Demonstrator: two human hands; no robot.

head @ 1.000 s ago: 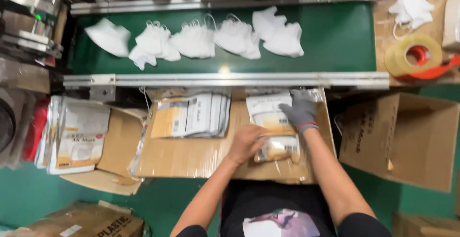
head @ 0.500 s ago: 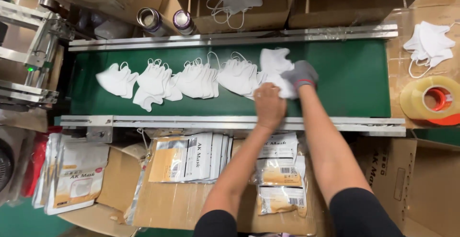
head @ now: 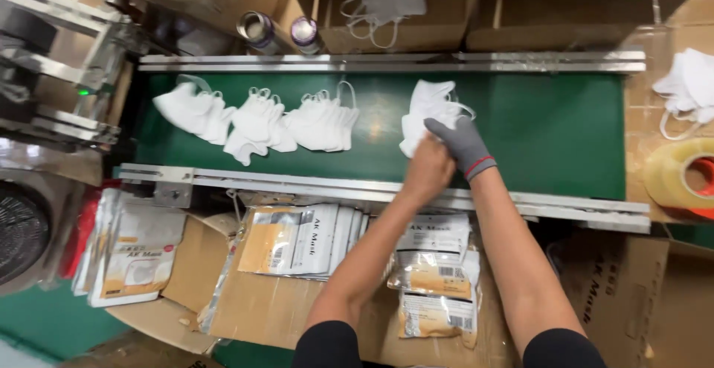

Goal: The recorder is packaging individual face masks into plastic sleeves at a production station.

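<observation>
On the green conveyor belt (head: 550, 126), seen from above, both hands meet at one small stack of white folded face masks (head: 428, 111). That stack lies just beyond the hands, away from the person's body, touching the fingertips of both. Its long axis runs roughly up and down in the view, across the belt rather than along it, tilted slightly.

A bare left hand (head: 428, 171) sits at the stack's near edge, fingers curled closed; whether it pinches the masks or only steadies them cannot be told. The right hand (head: 461, 145), in a grey glove with a red cuff line, lies over the stack's right side with fingers closed onto the top masks. Both hands are equally near; the gloved one reaches a little farther over.

To the left on the belt, well apart from the hands, three more mask stacks (head: 256, 119) lie in a row. Nearer the person, below the belt's metal rail (head: 297, 182), flat printed pouches (head: 305, 238) rest on a cardboard surface (head: 268, 312). A roll of tan packing tape (head: 680, 175) sits at far right.
</observation>
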